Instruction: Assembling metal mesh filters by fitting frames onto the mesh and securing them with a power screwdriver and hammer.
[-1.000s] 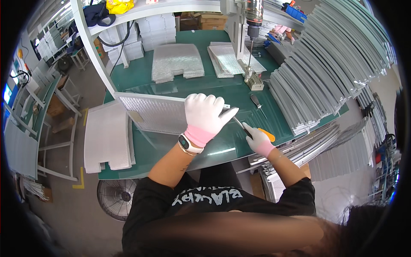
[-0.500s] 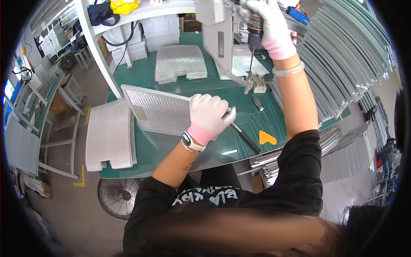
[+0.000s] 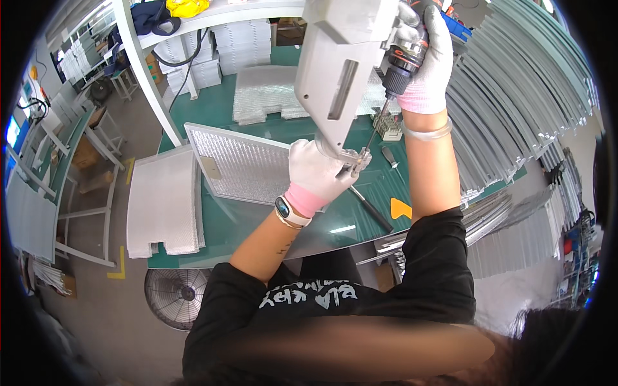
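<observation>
My right hand [image 3: 438, 67], in a white glove with a pink cuff, grips a black electric screwdriver [image 3: 400, 72] with its long bit pointing down. Beside the driver hangs a large pale grey tool arm [image 3: 331, 74]; its lower tip and the bit meet close to my left fingers. My left hand [image 3: 317, 172], gloved alike, is closed around the right end of a framed silver mesh panel [image 3: 248, 166], held tilted above the green table. The arm's tip partly hides the left fingers and the panel corner.
Nearby lie a small screw rack [image 3: 388, 127], a screwdriver [image 3: 389, 154], a black-handled tool [image 3: 373, 212] and an orange scraper [image 3: 400, 208]. Mesh sheets [image 3: 164, 206] are stacked at left, more [image 3: 264, 93] at the back. Metal frames [image 3: 521, 96] crowd the right. A fan [image 3: 187, 293] stands below.
My right hand has brought the screwdriver and grey arm nearer and down, from over the screw rack to the panel's end by my left hand. The left hand keeps its grip, nearly still.
</observation>
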`<state>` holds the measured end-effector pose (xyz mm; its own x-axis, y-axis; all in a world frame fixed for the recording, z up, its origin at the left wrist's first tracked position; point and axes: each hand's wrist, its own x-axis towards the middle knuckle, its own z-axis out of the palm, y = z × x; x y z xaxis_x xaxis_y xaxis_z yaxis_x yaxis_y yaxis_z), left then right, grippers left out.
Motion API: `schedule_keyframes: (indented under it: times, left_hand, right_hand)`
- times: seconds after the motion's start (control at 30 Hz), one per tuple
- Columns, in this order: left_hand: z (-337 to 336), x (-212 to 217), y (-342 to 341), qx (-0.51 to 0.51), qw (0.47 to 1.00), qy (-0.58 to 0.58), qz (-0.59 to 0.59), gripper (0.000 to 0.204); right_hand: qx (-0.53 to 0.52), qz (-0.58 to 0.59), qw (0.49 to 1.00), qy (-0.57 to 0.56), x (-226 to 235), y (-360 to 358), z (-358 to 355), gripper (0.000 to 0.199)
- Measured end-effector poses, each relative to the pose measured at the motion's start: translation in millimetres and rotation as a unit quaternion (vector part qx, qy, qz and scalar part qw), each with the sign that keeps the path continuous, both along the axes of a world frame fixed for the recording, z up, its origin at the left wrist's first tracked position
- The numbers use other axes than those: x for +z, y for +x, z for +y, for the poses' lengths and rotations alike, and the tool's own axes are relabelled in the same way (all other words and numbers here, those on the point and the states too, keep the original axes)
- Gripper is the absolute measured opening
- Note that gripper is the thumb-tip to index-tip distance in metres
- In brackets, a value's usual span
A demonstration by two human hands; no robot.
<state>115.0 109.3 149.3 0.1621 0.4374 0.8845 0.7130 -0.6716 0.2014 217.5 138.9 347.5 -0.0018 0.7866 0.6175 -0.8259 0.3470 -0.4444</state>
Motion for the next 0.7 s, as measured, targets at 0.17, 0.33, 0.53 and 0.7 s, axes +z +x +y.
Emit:
schedule_keyframes:
  times: [0.17,0.33,0.53,0.7]
  left_hand:
    - [-4,7,3,0.004,1.0,-0.02,0.011,0.016]
    - [-5,14,3,-0.009,1.0,-0.01,-0.002,0.018]
    - [-2,12,-2,-0.031,0.999,-0.022,-0.032,0.009]
    - [4,7,0,-0.024,0.998,0.056,-0.023,0.011]
  right_hand:
    - [0.12,-0.045,0.991,0.044,-12,24,19,0.018]
    - [0.441,0.022,0.867,0.231,-10,23,60,0.018]
    - [0.029,-0.052,0.998,0.026,-11,27,13,0.023]
    - [-0.005,-0.085,0.996,0.028,-17,22,22,0.02]
